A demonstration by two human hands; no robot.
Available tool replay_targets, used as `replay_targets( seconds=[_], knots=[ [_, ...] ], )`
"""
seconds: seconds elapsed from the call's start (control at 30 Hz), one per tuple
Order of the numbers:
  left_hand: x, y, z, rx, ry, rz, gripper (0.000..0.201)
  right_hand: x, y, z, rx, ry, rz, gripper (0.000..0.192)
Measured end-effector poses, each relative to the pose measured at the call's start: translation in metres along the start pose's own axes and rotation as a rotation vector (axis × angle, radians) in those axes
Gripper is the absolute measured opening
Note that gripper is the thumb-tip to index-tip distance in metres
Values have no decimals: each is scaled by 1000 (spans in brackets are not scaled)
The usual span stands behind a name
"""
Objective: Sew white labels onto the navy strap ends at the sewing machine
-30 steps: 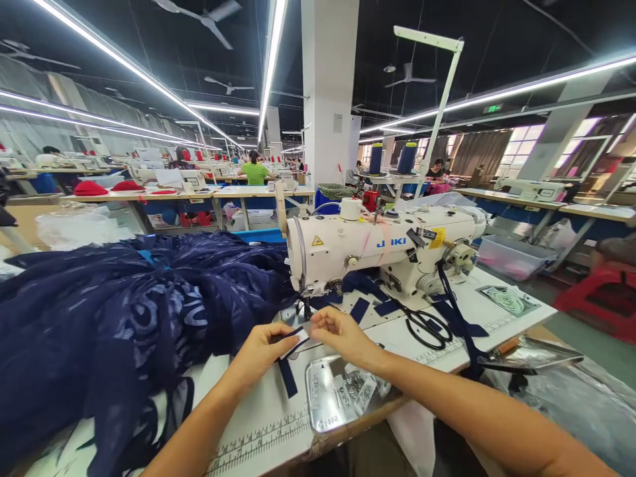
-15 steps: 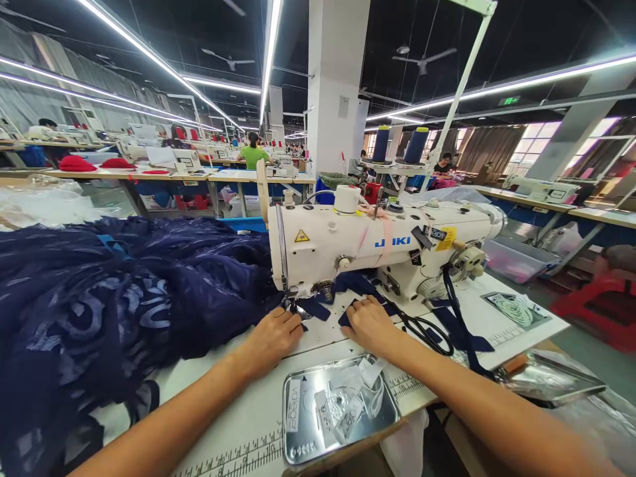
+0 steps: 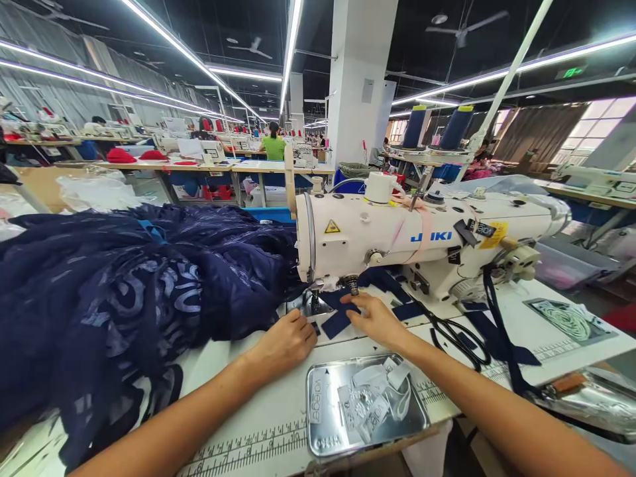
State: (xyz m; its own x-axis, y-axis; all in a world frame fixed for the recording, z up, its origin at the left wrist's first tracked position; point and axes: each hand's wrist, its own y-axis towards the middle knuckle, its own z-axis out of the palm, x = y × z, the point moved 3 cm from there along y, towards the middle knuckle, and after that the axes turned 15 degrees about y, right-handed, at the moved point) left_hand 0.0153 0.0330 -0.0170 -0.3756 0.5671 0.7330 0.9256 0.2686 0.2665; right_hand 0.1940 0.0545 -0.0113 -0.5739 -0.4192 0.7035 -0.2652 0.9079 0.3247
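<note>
— Both hands have slid toward the needle since earlier?
— Yes. Left hand rests flat, released; right hand presses the navy strip just ahead of its fingertips (under the sewing machine). Positioned; stitching seemingly remains.

Both hands have dropped the navy strip flat under the sewing machine.

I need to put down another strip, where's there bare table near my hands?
Bare white table lies between the left hand and the metal tray, bordered by the heap of navy fabric. More lies right of the scissors, before the spool picture. Crowded: under the sewing machine, around the right hand.
</note>
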Motion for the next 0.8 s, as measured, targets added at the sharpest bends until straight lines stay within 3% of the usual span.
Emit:
replay_targets(
  seconds=[0.07, 0.2, 0.33, 0.43, 0.67, 0.8],
  knots=[
    [-1, -1, -1, -1, -2, -16, 20, -2, 7, 8, -33, -148, -3, 16],
    [-1, -5, -2, 2, -20, -56, 20, 13, 8, 18, -47, -392, -202, 14],
    [-2, -6, -1, 15, -14, -56, 20, 32, -1, 36, 96, -405, -272, 3],
    [-2, -8, 0, 12, -11, -66, 20, 37, -4, 46, 170, -466, -284, 7],
    [-2, -9, -1, -14, -65, -91, 28, 36, -1, 49, 260, -574, -346, 17],
    [-1, -11, -3, -69, -45, -118, 26, 29, 5, 47, 230, -394, -236, 16]
  ],
)
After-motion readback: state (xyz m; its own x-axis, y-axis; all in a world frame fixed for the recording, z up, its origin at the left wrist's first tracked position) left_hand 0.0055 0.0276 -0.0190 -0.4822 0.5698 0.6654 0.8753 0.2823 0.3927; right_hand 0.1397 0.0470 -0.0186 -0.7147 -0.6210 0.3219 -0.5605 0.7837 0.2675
